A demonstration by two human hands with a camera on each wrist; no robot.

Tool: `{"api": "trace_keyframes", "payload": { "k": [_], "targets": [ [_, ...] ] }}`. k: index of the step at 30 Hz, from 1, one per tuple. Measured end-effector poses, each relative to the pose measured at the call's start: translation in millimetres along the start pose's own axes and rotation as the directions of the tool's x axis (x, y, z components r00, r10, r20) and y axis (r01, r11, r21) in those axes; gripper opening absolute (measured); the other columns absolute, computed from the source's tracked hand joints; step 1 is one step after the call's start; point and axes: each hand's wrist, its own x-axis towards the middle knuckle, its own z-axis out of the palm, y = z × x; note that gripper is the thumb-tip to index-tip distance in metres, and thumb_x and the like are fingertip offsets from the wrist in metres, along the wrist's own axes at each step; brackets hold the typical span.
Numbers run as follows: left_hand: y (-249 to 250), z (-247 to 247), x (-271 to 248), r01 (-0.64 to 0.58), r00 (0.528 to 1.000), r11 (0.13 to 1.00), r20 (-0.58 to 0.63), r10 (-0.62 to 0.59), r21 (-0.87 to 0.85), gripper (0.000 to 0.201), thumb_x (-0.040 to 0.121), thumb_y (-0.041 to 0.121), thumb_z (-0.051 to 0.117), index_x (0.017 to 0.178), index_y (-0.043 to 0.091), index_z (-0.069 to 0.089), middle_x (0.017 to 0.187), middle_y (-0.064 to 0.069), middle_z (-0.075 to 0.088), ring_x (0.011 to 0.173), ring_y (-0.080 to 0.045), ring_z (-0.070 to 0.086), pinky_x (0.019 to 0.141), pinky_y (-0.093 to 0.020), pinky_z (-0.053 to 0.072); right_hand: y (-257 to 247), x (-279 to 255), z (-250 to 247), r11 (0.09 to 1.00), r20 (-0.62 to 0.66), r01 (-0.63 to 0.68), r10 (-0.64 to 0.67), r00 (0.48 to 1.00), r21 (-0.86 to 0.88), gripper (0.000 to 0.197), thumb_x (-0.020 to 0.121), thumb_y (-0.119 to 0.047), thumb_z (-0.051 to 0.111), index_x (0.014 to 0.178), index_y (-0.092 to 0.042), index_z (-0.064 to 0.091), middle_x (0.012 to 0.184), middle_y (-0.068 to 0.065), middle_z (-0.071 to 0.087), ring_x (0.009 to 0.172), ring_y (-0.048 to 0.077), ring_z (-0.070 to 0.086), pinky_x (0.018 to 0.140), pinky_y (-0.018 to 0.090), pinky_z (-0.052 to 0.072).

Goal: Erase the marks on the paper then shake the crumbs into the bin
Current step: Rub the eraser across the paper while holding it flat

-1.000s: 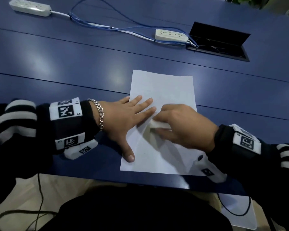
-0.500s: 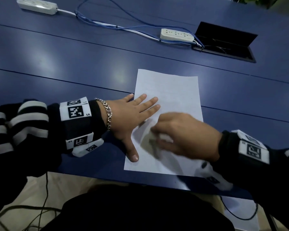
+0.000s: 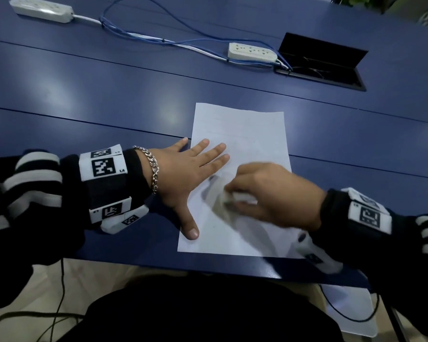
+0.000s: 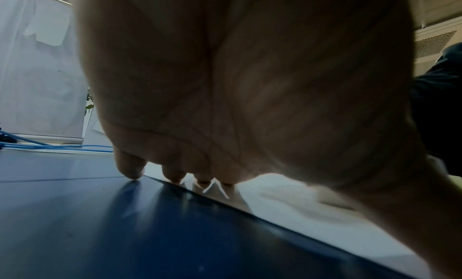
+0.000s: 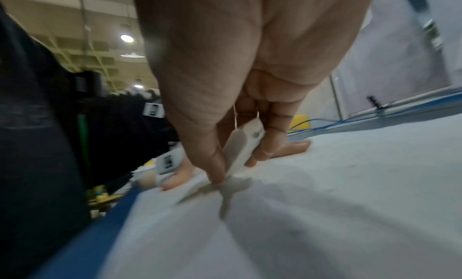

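The left hand [image 3: 183, 174] lay spread flat, fingers straight, pressing the paper [image 3: 242, 134] onto the table [image 3: 109, 95]. Just beside it, the right hand [image 3: 277, 193] pinched a white eraser [image 5: 243, 149] between thumb and fingers, its lower end against the sheet.

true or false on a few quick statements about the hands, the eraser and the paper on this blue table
1. The left hand lies flat with spread fingers on the paper. True.
2. The right hand holds a pencil. False: it pinches a white eraser between thumb and fingers.
3. The paper is lifted off the blue table. False: it lies flat on it, near the front edge.
4. Two white power strips lie on the far side of the table. True.
5. A bin stands on the table beside the paper. False: no bin shows there.
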Motion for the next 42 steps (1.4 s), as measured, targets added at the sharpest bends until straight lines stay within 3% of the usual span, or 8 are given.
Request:
{"api": "trace_keyframes", "payload": {
  "k": [4, 7, 12, 19, 27, 33, 37, 42],
  "targets": [
    [-0.2, 0.0, -1.4, 0.003, 1.0, 1.0, 0.004, -0.003, -0.014, 0.17, 0.043, 0.104, 0.064, 0.155, 0.028, -0.039, 0.161, 0.008, -0.047, 0.154, -0.025, -0.035, 0.127, -0.061, -0.009, -5.3, -9.3, 9.0, 0.999, -0.103, -0.028, 0.023, 0.994, -0.043, 0.029, 0.096, -0.044, 0.057, 0.095, -0.017, 0.068, 0.087, -0.001, 0.057, 0.082, 0.024, 0.059, 0.076, 0.038, 0.051],
    [-0.3, -0.1, -1.5, 0.0, 1.0, 1.0, 0.009, 0.0, -0.018, 0.17, 0.043, 0.104, 0.065, 0.155, 0.027, -0.039, 0.161, 0.009, -0.047, 0.153, -0.025, -0.036, 0.126, -0.062, -0.009, -21.9, -27.4, 15.8, 0.998, 0.011, 0.061, -0.061, 0.998, 0.004, 0.028, 0.094, -0.04, 0.059, 0.11, -0.019, 0.071, 0.093, 0.0, 0.061, 0.086, 0.021, 0.06, 0.076, 0.033, 0.05],
    [-3.0, -2.4, -3.9, -0.031, 1.0, 0.998, -0.001, 0.031, -0.061, 0.166, 0.047, 0.102, 0.066, 0.156, 0.03, -0.037, 0.161, 0.01, -0.046, 0.152, -0.021, -0.038, 0.127, -0.057, -0.013, 13.9, -36.4, 2.8, 0.989, -0.099, -0.144, 0.146, 0.984, 0.034, 0.032, 0.093, -0.047, 0.06, 0.112, -0.024, 0.072, 0.096, -0.007, 0.067, 0.09, 0.016, 0.065, 0.08, 0.037, 0.055],
    [-15.5, 3.8, -11.0, -0.027, 0.999, 0.998, -0.019, 0.026, -0.054, 0.161, 0.051, 0.104, 0.061, 0.156, 0.031, -0.037, 0.161, 0.006, -0.048, 0.151, -0.021, -0.04, 0.126, -0.053, -0.017, 13.3, -48.9, 4.9, 0.97, -0.046, -0.229, 0.233, 0.971, 0.086, 0.048, 0.089, -0.061, 0.048, 0.115, -0.027, 0.07, 0.103, -0.014, 0.071, 0.095, 0.011, 0.066, 0.086, 0.032, 0.055],
    [-14.1, 6.2, -11.2, -0.012, 1.0, 0.999, -0.019, 0.012, -0.044, 0.163, 0.05, 0.104, 0.06, 0.155, 0.028, -0.039, 0.16, 0.003, -0.049, 0.151, -0.022, -0.039, 0.127, -0.053, -0.015, -18.7, -0.7, 3.5, 0.998, 0.043, 0.003, -0.006, 0.999, 0.069, 0.029, 0.096, -0.049, 0.059, 0.114, -0.028, 0.069, 0.102, -0.004, 0.064, 0.091, 0.02, 0.064, 0.084, 0.037, 0.053],
    [-15.0, 7.2, -9.8, -0.011, 0.999, 0.998, -0.034, 0.009, -0.055, 0.165, 0.047, 0.105, 0.061, 0.156, 0.029, -0.037, 0.163, 0.003, -0.046, 0.153, -0.023, -0.036, 0.127, -0.058, -0.011, -23.4, 20.2, 2.3, 1.0, -0.079, -0.02, 0.019, 0.997, -0.014, 0.027, 0.096, -0.046, 0.056, 0.093, -0.022, 0.068, 0.086, -0.007, 0.054, 0.086, 0.023, 0.06, 0.073, 0.035, 0.047],
    [-14.4, 8.5, -8.7, -0.002, 0.999, 1.0, -0.034, 0.001, -0.024, 0.165, 0.048, 0.105, 0.06, 0.156, 0.026, -0.037, 0.162, 0.001, -0.046, 0.153, -0.025, -0.036, 0.127, -0.059, -0.01, -36.1, 11.5, 4.4, 0.987, 0.075, 0.154, -0.157, 0.985, 0.041, 0.021, 0.094, -0.036, 0.056, 0.101, -0.025, 0.073, 0.091, -0.005, 0.061, 0.085, 0.02, 0.06, 0.075, 0.035, 0.05],
    [-15.1, 9.7, -7.4, -0.008, 0.998, 0.999, -0.063, 0.005, -0.04, 0.168, 0.043, 0.107, 0.058, 0.158, 0.027, -0.034, 0.166, 0.001, -0.041, 0.155, -0.024, -0.031, 0.127, -0.061, -0.007, -12.9, 28.2, -3.7, 0.999, -0.114, 0.033, -0.034, 0.993, -0.016, 0.022, 0.094, -0.041, 0.063, 0.084, -0.021, 0.067, 0.092, -0.005, 0.061, 0.085, 0.023, 0.061, 0.071, 0.032, 0.047]
  ]
}}
